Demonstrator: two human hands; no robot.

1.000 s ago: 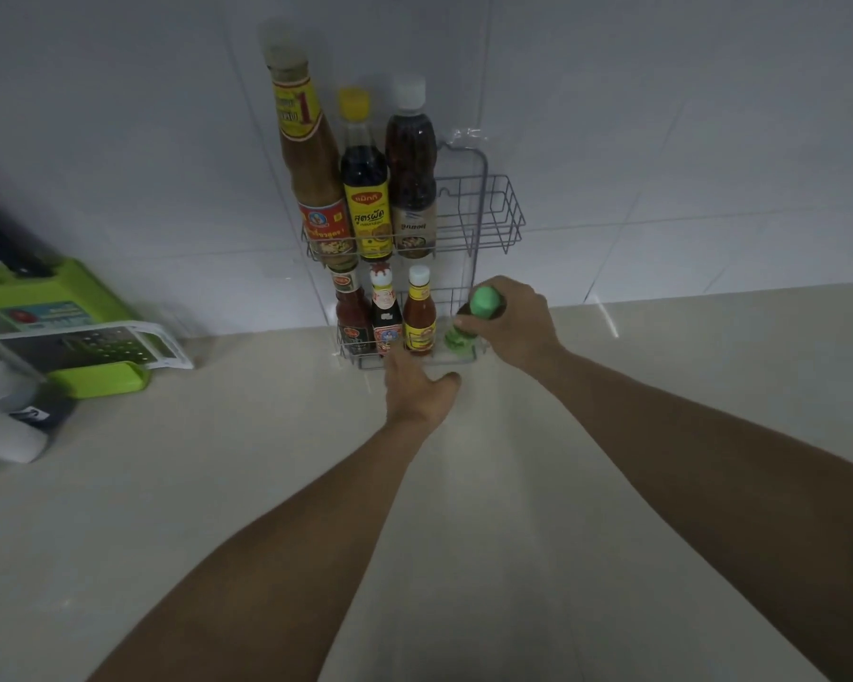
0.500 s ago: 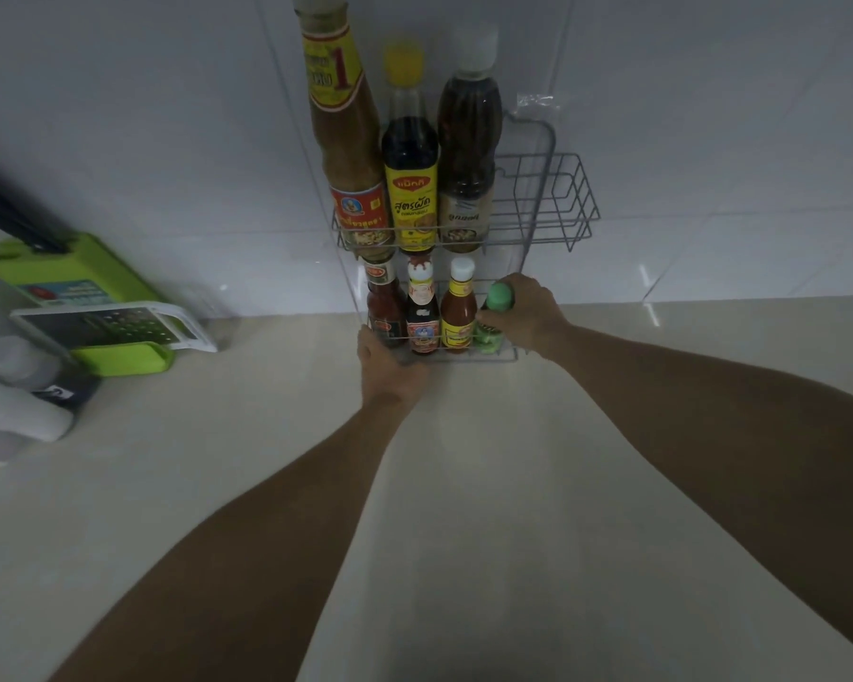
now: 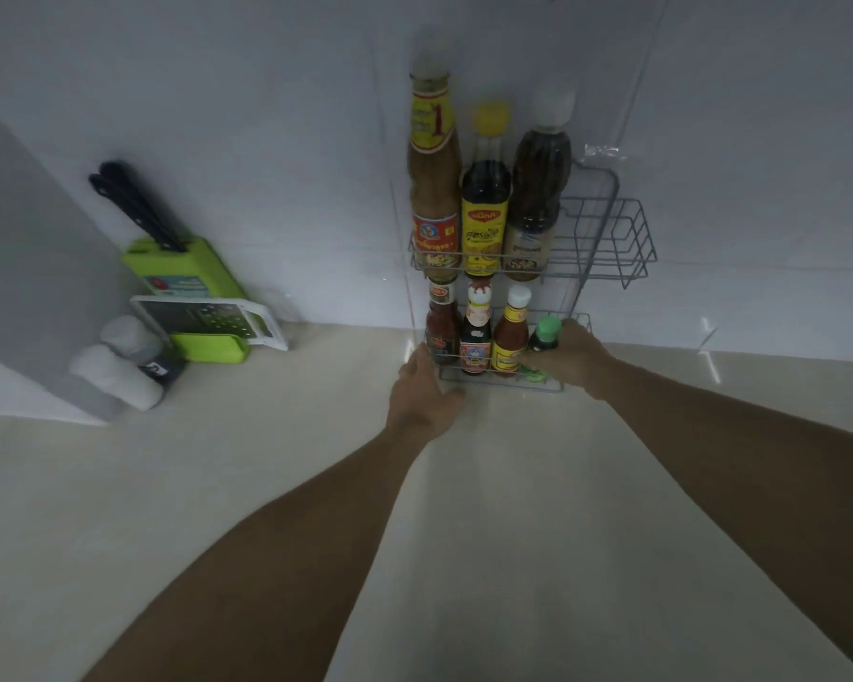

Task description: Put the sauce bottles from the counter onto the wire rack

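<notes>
Seven bottles are on the wire rack (image 3: 606,238) right now, three tall ones up top and four small ones below, and the last of them is just going in. Right hand (image 3: 574,359) is wrapped around the green-capped bottle (image 3: 545,337), fingers closed on its dark body from the right side, cap poking up clear of the grip. That bottle stands upright, long axis vertical, at the right end of the lower shelf, just beside the yellow-labelled chili sauce bottle (image 3: 510,337) and looking like it touches it. Its base seems to be down behind the front rail, though the hand hides most of that, so I can't say for sure it's seated.

Left hand (image 3: 422,391) is at the rack's lower left corner, palm down, fingers loosely spread and pressed against the frame by the red sauce bottle (image 3: 439,332). Bracing it, by the look of things, holding nothing.

So here's what matters: the bottle sits left of the right palm, tucked into the rack, with open counter (image 3: 611,509) behind the wrist. To my eye the release wants the fingers opening and the hand drawing back to the right and toward the body, not sideways into the neighbours. Nothing else left out on the counter that I can spot as sauce; over by the green knife block (image 3: 183,268) it's graters and shakers.
</notes>
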